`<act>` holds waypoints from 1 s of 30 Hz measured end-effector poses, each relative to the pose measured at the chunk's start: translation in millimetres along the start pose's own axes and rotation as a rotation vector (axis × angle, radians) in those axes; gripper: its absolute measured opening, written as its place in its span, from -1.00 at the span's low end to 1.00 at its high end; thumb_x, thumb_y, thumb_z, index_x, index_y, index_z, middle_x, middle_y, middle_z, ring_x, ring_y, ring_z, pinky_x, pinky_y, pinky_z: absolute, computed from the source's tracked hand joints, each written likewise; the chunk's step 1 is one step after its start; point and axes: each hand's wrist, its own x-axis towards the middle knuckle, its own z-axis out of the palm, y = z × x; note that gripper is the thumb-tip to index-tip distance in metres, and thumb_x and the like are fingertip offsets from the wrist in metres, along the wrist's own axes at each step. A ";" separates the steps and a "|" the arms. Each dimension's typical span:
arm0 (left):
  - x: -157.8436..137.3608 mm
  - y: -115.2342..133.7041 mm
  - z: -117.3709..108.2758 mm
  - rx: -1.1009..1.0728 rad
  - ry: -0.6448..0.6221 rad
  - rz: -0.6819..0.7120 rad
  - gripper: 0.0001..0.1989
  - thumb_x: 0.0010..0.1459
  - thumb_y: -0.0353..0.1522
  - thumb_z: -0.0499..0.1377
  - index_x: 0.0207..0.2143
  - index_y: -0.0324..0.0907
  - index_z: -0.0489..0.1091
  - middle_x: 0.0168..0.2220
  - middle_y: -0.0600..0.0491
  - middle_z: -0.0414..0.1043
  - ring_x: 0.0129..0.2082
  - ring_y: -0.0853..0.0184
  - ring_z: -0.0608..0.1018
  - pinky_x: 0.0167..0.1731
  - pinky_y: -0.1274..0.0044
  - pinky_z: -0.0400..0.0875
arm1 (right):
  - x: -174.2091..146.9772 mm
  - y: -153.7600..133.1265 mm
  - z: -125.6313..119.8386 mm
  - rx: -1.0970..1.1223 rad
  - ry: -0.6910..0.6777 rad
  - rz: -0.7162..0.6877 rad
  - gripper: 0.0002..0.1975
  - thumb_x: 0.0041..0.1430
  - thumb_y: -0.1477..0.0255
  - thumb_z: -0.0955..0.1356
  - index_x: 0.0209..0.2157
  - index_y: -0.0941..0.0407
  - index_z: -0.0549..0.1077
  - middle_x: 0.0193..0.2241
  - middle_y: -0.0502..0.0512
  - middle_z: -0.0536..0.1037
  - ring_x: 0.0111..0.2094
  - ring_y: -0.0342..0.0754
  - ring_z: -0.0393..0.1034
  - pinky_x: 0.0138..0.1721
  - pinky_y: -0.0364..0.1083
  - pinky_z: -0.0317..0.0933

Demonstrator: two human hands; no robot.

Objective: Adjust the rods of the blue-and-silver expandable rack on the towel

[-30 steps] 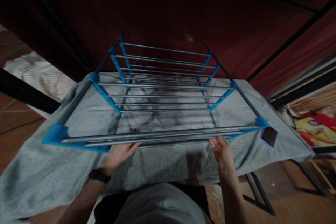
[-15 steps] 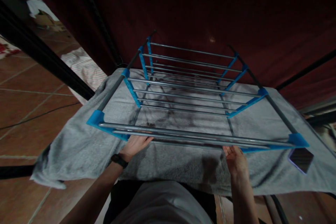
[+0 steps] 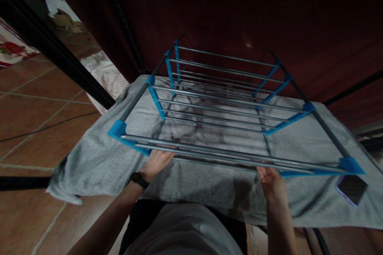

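A rack of grey metal tubes with blue plastic brackets [image 3: 299,117] lies across a grey blanket [image 3: 92,167] in front of me. Its long front bars run sideways just ahead of my body. My left hand [image 3: 158,160] is closed around the lowest front bar near the left blue bracket, its fingertips partly behind the tubes. Further along that bar, my right hand [image 3: 271,179] grips from below beside the right bracket. Tubes cover some of its fingers. A dark band sits on my left wrist.
A phone [image 3: 352,189] lies on the blanket by the rack's right front corner. Dark red cloth [image 3: 224,12] hangs behind. To the left, a black post [image 3: 62,53] slants past a striped cloth [image 3: 103,71] and a cable [image 3: 56,125] on the tiled floor.
My view has turned slightly, so the rack, blanket and phone appear further right. Both hands keep their places on the front bar, and the rack looks unmoved on the blanket.
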 end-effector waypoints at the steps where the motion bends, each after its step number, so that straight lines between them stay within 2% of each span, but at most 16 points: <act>1: -0.4 0.5 0.0 0.001 -0.014 -0.003 -0.73 0.33 -0.45 0.07 -0.16 -0.07 0.58 -0.19 -0.04 0.65 -0.12 0.19 0.63 0.07 0.34 0.47 | 0.9 -0.7 1.0 0.005 -0.007 0.016 -0.83 -0.06 0.44 0.49 -0.35 0.05 0.51 -0.26 0.04 0.65 -0.17 -0.04 0.62 -0.06 -0.07 0.55; 6: -1.8 7.0 0.3 0.031 -0.059 0.011 -0.71 0.36 -0.44 0.03 -0.20 -0.11 0.57 -0.24 -0.04 0.64 -0.23 0.23 0.62 -0.05 0.40 0.48 | 5.9 -1.2 2.2 0.016 -0.032 0.059 -0.78 -0.09 0.49 0.47 -0.32 0.02 0.51 -0.24 0.01 0.67 -0.07 0.02 0.61 0.02 -0.02 0.53; 10: -3.8 14.6 -3.5 0.052 -0.074 0.037 -0.71 0.38 -0.44 0.02 -0.19 -0.11 0.56 -0.20 -0.01 0.64 -0.21 0.25 0.61 -0.09 0.43 0.45 | 8.5 0.4 -1.7 0.012 -0.020 0.053 -0.74 -0.10 0.52 0.51 -0.32 0.02 0.50 -0.17 0.01 0.67 -0.06 -0.02 0.61 0.05 -0.04 0.51; 15: -8.3 18.6 -7.0 0.042 -0.034 0.047 -0.74 0.40 -0.42 0.04 -0.15 -0.11 0.55 -0.19 -0.01 0.64 -0.22 0.25 0.60 -0.14 0.42 0.42 | 8.2 0.6 -4.1 0.008 -0.017 0.035 -0.77 -0.07 0.50 0.54 -0.33 0.03 0.54 -0.19 0.04 0.67 -0.11 -0.02 0.62 0.03 0.00 0.54; 20: -10.4 18.5 -5.6 0.034 0.016 0.055 -0.77 0.40 -0.42 0.08 -0.10 -0.11 0.54 -0.24 0.01 0.63 -0.23 0.24 0.60 -0.07 0.40 0.40 | 4.7 0.8 -3.2 0.015 -0.008 0.027 -0.79 -0.08 0.47 0.57 -0.41 0.03 0.51 -0.24 0.01 0.67 -0.15 -0.05 0.61 -0.01 -0.04 0.55; 25: -8.9 20.6 -5.2 0.041 0.064 0.079 -0.78 0.40 -0.43 0.07 -0.15 -0.13 0.53 -0.27 0.01 0.62 -0.25 0.25 0.60 -0.12 0.40 0.40 | 4.9 4.5 -9.0 0.028 0.016 0.020 -0.70 -0.11 0.41 0.61 -0.46 0.02 0.44 -0.31 -0.03 0.62 -0.17 -0.06 0.60 -0.01 -0.01 0.55; 30: -10.2 23.4 -6.1 0.030 0.086 0.088 -0.81 0.37 -0.46 0.10 -0.22 -0.11 0.52 -0.34 0.06 0.59 -0.34 0.29 0.58 -0.15 0.41 0.39 | 6.3 7.8 -14.4 0.052 0.024 0.024 -0.61 -0.19 0.38 0.65 -0.42 0.05 0.43 -0.26 -0.05 0.61 -0.11 -0.10 0.56 0.02 -0.08 0.50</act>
